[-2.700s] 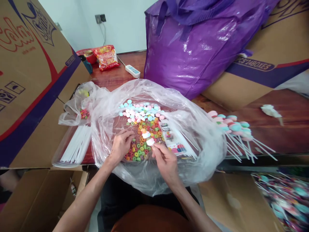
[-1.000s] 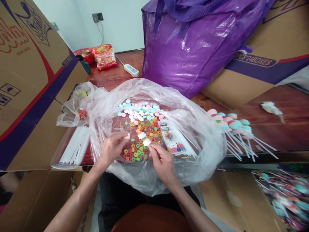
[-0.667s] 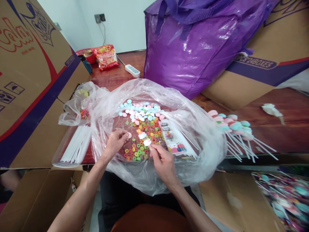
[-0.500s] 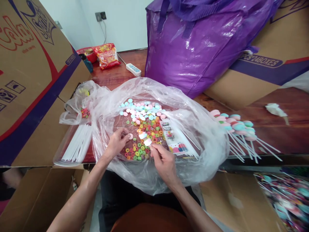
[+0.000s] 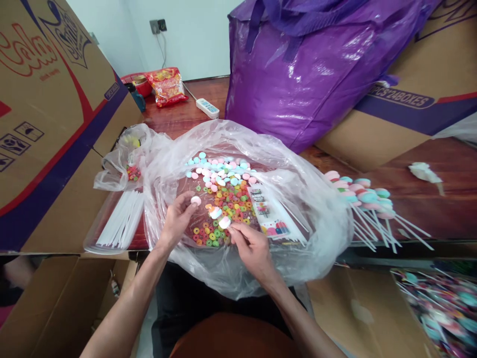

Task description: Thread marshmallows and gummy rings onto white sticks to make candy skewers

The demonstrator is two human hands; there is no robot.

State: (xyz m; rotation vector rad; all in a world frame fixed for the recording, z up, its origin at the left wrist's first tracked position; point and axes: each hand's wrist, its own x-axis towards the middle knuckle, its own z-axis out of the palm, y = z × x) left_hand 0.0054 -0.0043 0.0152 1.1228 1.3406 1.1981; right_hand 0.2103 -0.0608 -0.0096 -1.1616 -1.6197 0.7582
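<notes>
My left hand (image 5: 177, 220) pinches a pink-and-white marshmallow disc (image 5: 196, 200) between thumb and fingers, over the left side of an open clear plastic bag (image 5: 320, 233). In my right hand (image 5: 254, 252), a marshmallow skewer (image 5: 224, 222) is held by its lower end; striped marshmallows and an orange piece sit along it, pointing up and left. Most of its stick is hidden. Beneath both hands lie many colourful candy rings (image 5: 236, 201). Behind them is a heap of pink, white and blue marshmallow discs (image 5: 223, 169). A printed packet (image 5: 266, 209) rests at the right, inside the bag's rim.
White sticks (image 5: 121, 219) lie in a clear tray at the left. Finished marshmallow sticks (image 5: 368, 196) are piled at the right. A purple bag (image 5: 298, 79) and large cartons (image 5: 48, 139) surround the table. Lower right, a box holds many more candy sticks (image 5: 443, 308).
My left hand has moved slightly left and up with its marshmallow disc, away from the skewer. The skewer in my right hand has shifted a little left and down.
</notes>
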